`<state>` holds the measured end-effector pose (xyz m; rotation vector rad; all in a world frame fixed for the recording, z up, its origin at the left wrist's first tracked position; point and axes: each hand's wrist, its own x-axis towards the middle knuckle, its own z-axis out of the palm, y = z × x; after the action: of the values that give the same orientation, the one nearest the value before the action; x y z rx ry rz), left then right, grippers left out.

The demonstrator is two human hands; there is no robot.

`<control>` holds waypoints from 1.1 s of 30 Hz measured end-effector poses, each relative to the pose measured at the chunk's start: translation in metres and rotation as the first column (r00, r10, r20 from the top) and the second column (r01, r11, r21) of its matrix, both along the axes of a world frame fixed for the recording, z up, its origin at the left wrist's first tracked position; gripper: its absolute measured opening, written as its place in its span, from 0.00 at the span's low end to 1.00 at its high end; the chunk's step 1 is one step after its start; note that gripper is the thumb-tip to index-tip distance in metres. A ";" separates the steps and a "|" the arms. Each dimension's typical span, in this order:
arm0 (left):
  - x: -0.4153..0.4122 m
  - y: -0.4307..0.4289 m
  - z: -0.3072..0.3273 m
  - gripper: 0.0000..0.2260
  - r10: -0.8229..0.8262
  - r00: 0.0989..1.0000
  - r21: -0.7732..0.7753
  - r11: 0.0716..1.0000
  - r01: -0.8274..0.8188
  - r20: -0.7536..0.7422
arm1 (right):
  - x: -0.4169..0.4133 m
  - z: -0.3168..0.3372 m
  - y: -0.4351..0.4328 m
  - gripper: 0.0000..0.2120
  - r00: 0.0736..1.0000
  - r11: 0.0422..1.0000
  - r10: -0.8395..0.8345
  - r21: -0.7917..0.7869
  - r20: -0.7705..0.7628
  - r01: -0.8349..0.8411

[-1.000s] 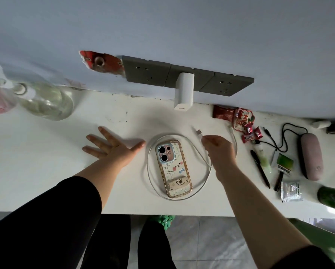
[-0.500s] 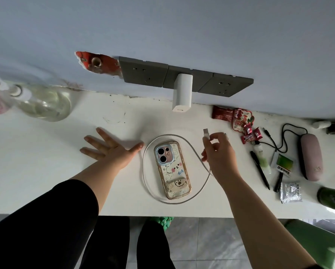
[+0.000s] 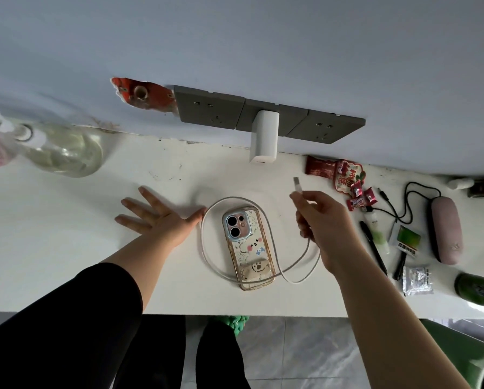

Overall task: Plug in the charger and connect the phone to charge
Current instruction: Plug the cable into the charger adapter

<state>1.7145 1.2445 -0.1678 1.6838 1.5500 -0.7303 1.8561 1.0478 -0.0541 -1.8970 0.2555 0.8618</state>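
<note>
So we've got the white charger (image 3: pixel 264 137) already sitting in the middle socket of the grey outlet strip (image 3: pixel 266 119) on the wall, right above the back edge of the counter (image 3: pixel 67 234). Its port end points down toward the countertop.

Our right hand (image 3: pixel 323 224) is lifted a bit above the counter and pinching the white cable (image 3: pixel 204 242) just behind its plug (image 3: pixel 297 183), thumb and index finger closed on it, the other fingers curled loosely. The plug tip sticks up toward the charger but isn't touching it, there's a clear gap between them. From the hand the cable drops down and loops around the phone (image 3: pixel 248 247), passing under its lower end near the front edge.

The phone lies face down around the middle of the counter, camera end toward the wall, in a clear cartoon case with a little bear grip on the back. We can't tell whether the other cable end is in the phone.

Our left hand (image 3: pixel 158 220) is flat on the counter just left of the cable loop, fingers spread open, holding nothing, thumb tip right at the cable.

Over by the left end there's a clear spray bottle (image 3: pixel 55 153) lying down. The right side is cluttered: red snack wrappers (image 3: pixel 344 175), a black pen (image 3: pixel 372 248), a pink case (image 3: pixel 445 228) with a black cord (image 3: pixel 409 203) beside it, and a small foil packet (image 3: pixel 417 279) close to the front edge.
</note>
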 end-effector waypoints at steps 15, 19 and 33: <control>-0.001 0.001 -0.002 0.63 0.015 1.000 0.003 1.000 -0.015 -0.003 | -0.045 0.009 0.061 0.07 0.986 0.982 -0.164 0.098 0.005 0.163; -0.001 0.000 -0.002 0.63 0.011 1.000 0.006 1.000 -0.011 0.006 | -0.047 0.011 0.066 0.07 0.973 0.968 -0.231 0.098 0.002 0.230; -0.001 0.000 -0.004 0.63 0.008 1.000 0.024 1.000 -0.009 0.006 | -0.052 0.016 0.071 0.09 0.958 0.946 -0.285 0.158 -0.022 0.284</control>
<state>1.7132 1.2444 -0.1720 1.6943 1.5666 -0.7044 1.8041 1.1186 -0.0381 -1.6612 0.4359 0.6647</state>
